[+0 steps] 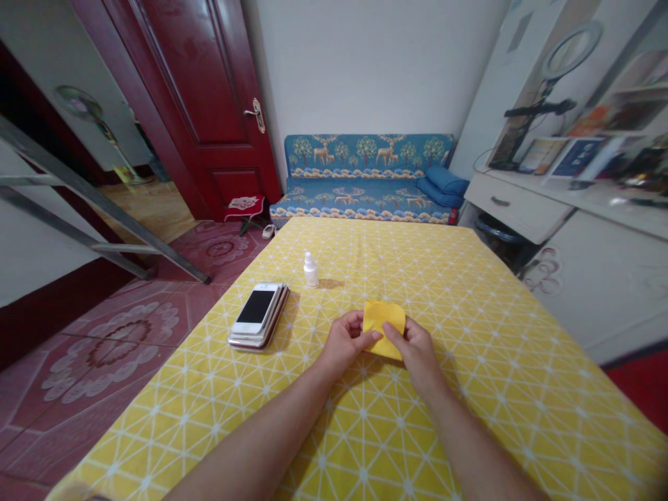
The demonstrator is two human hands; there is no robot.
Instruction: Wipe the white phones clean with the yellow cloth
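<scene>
From where I stand, the small yellow cloth [380, 314] is up between two hands, near the middle of the patterned tablecloth [364, 445]. The left hand [344, 342] pinches its left side, thumb laid across the front and the other fingers curled at the edge and behind. The right hand [419, 346] grips the opposite side, its thumb pressed on the front, close to the middle, with fingers tucked behind.

Most of those rear fingertips are hidden by the cloth, so I can't tell how they press. A darker strip shows along the cloth's lower edge; I can't make out whether it is shadow or something behind.

Beyond the left hand stands a white bottle [311, 271], upright, its label too small to read. Further left lies a stack of phones [257, 310]; the top one covers most of those beneath. Both forearms are cut off at the bottom, and the items on the cabinet [584, 202] at right are blurred.
</scene>
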